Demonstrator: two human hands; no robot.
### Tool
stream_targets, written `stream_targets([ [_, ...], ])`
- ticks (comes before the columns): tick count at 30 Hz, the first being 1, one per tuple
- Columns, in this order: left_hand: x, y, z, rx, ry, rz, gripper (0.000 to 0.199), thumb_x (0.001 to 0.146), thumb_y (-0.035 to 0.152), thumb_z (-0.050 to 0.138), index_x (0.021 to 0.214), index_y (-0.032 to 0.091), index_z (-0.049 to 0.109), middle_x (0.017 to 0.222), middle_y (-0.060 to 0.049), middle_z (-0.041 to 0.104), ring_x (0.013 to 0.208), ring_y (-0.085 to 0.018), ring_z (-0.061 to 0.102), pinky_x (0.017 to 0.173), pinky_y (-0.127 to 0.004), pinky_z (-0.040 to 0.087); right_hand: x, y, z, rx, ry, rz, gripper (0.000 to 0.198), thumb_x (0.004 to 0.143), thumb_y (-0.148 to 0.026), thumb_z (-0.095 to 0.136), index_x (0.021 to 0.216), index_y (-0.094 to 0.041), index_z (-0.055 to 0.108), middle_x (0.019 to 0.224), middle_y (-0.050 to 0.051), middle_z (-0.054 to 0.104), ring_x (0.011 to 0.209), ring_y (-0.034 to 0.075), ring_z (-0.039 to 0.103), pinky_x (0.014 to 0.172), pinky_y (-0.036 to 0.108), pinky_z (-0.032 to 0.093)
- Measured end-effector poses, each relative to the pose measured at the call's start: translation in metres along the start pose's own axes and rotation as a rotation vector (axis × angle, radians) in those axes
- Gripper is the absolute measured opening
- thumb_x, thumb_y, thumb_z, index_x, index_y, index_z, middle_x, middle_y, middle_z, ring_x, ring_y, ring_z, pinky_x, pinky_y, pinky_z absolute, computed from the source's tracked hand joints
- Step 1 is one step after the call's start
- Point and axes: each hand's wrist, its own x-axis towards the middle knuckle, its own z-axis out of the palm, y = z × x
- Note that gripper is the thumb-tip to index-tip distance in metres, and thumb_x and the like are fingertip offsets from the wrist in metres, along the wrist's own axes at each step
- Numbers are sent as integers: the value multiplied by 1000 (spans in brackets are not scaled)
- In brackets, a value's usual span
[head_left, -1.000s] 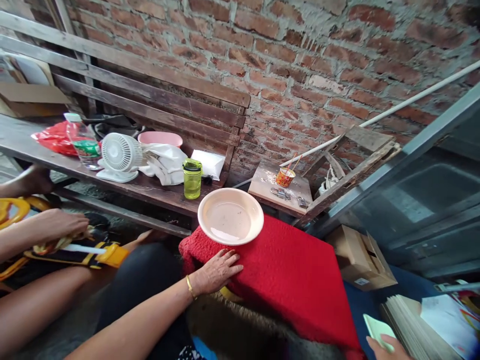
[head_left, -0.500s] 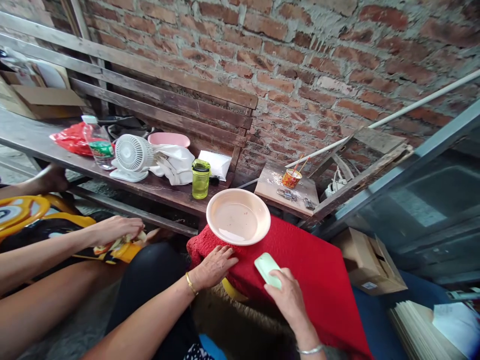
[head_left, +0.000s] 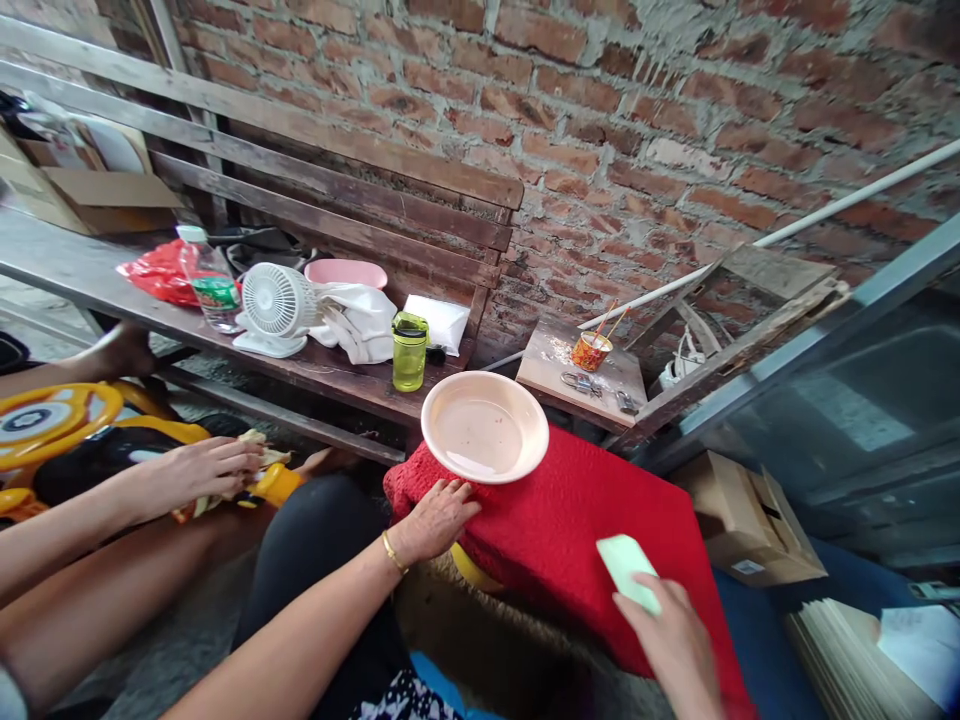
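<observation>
My left hand [head_left: 437, 520] lies on the near edge of the red cloth [head_left: 577, 510], fingers stretched out and holding nothing. Its fingertips are close to the near rim of a cream plastic basin [head_left: 541, 440]; whether they touch it I cannot tell. The basin stands on the cloth and seems to hold shallow clear water with small specks. To the right, my right hand [head_left: 671, 625] is closed on a pale green oblong piece [head_left: 626, 565], flat with rounded corners, held over the cloth. What exactly this piece is cannot be made out.
Behind the basin, a wooden bench [head_left: 349, 385] bears a green drinking bottle [head_left: 409, 355], a white fan [head_left: 277, 305] and a water bottle [head_left: 214, 290]. A paper cup [head_left: 590, 352] stands on a small board. At left, another person's hand [head_left: 202, 468] holds something crumpled. A carton [head_left: 739, 520] stands right.
My right hand has moved rightward, away from the basin, carrying the pale green piece. My left hand stays by the basin. The other person's hand at left has shifted slightly.
</observation>
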Motion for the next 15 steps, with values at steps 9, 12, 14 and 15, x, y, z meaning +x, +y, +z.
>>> stream_targets([
  [9,-2,-5,2,15,-22,-74,37,91,22,68,128,26,65,143,-14,56,133,-34,54,112,-54,43,-10,-138,48,39,-190,-419,28,76,-30,63,102,-33,73,101,0,69,91,23,69,89,37,51],
  [12,-2,-5,1,10,-42,-70,37,92,22,67,128,25,65,144,-15,56,131,-33,57,113,-55,43,-8,-46,23,71,-152,-179,31,75,-43,61,102,-35,74,104,1,71,89,24,71,84,38,54],
  [14,-1,-4,-1,7,-44,-69,35,91,22,68,126,24,66,144,-16,56,131,-34,57,112,-55,43,-12,31,-3,20,-105,45,35,72,-53,59,98,-35,74,101,5,73,84,28,72,76,40,56],
  [15,-1,-4,-2,9,-46,-69,34,91,21,68,125,24,67,143,-16,57,131,-34,57,112,-55,44,-15,67,-18,-18,-79,137,38,70,-56,59,97,-35,74,99,8,73,81,30,72,73,43,56],
])
